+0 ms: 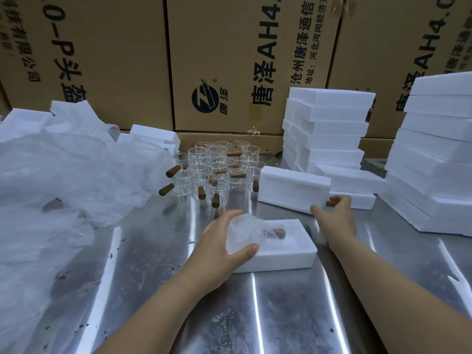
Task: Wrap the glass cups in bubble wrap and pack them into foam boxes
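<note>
Shiny steel tabletop [281, 315] nearest, my forearms stretched over it. Left hand [222, 244] curls thumb and fingers round clear bubble-wrapped glass cup [246, 229], seating it in left end of open white foam box [286, 261]. Right hand [337, 213] grips near corner of white rectangular foam lid [293, 187], lying just beyond box, long axes roughly parallel; right hand nearer. Bare glass cups with brown handles [217, 169] stand behind.

At frame center, the left hand [219, 241] gripped a wrapped cup [242, 232] in the left end of an open box [281, 259]. Right of it, the right hand [337, 213] held a lid [291, 187] by its near edge. Bare cups [217, 164] stood above, and wrap [63, 169] filled the left.
</note>
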